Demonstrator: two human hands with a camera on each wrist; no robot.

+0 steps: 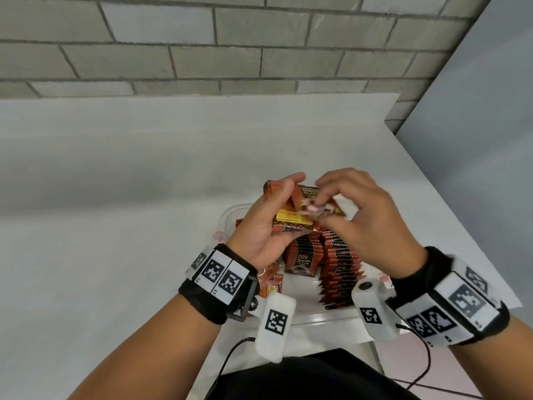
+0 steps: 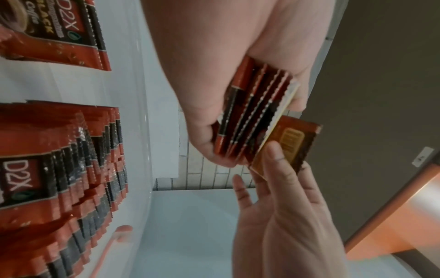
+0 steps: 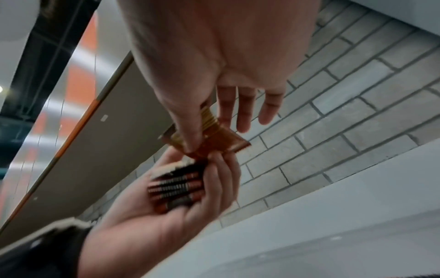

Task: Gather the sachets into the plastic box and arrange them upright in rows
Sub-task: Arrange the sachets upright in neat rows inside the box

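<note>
My left hand (image 1: pixel 265 229) grips a small stack of red-and-black sachets (image 1: pixel 291 220) on edge, above the clear plastic box (image 1: pixel 317 317). My right hand (image 1: pixel 369 220) pinches a single sachet (image 2: pixel 290 139) between thumb and forefinger at the end of that stack, its other fingers spread. The left wrist view shows the stack (image 2: pixel 252 112) fanned in my left hand (image 2: pixel 202 94). From the right wrist, the pinched sachet (image 3: pixel 214 137) touches the stack (image 3: pixel 176 186). Inside the box, rows of upright sachets (image 1: pixel 337 267) fill the middle and right.
A few loose sachets (image 1: pixel 271 281) lie in the box's left part, below my left wrist. The box stands on a white table (image 1: pixel 115 197) near its right edge. A grey brick wall (image 1: pixel 230 39) runs behind. A black cable (image 1: pixel 230 359) hangs at the table's front.
</note>
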